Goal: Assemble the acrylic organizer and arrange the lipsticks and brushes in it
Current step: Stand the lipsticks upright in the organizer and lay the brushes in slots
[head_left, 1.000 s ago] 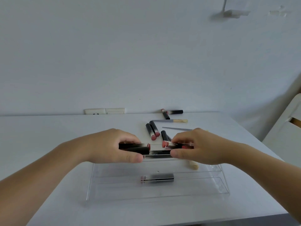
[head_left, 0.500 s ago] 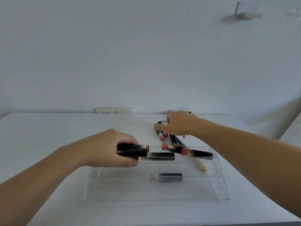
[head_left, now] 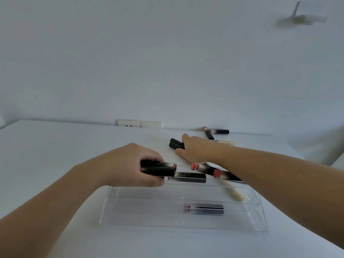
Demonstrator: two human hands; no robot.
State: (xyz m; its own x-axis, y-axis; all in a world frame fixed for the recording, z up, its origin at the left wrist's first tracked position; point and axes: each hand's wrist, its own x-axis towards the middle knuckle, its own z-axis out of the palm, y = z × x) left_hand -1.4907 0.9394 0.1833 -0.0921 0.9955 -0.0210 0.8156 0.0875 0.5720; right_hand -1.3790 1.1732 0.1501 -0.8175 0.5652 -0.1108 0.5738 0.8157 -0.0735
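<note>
A clear acrylic organizer (head_left: pixel 141 223) with stepped tiers sits on the white table in front of me. My left hand (head_left: pixel 134 164) grips two black lipsticks (head_left: pixel 158 167) at the top tier's left end, next to a third black tube (head_left: pixel 189 177). Two more lipsticks (head_left: pixel 202 167) with pink ends lie tilted on the top tier's right side. One lipstick (head_left: pixel 203 209) lies in a lower tier. My right hand (head_left: pixel 195 148) rests over two black lipsticks (head_left: pixel 175 143) on the table behind the organizer, fingers curled around them. A cream brush tip (head_left: pixel 235 194) shows through the acrylic.
Two more lipsticks (head_left: pixel 217 131) and a cream-handled brush (head_left: pixel 224 142) lie near the table's back edge. A wall socket plate (head_left: pixel 138 124) sits on the wall behind. The white table (head_left: pixel 55 149) runs off to the left.
My right hand let go of the lipsticks on the top tier and reached back to the pair on the table. My left hand stayed on its two lipsticks.
</note>
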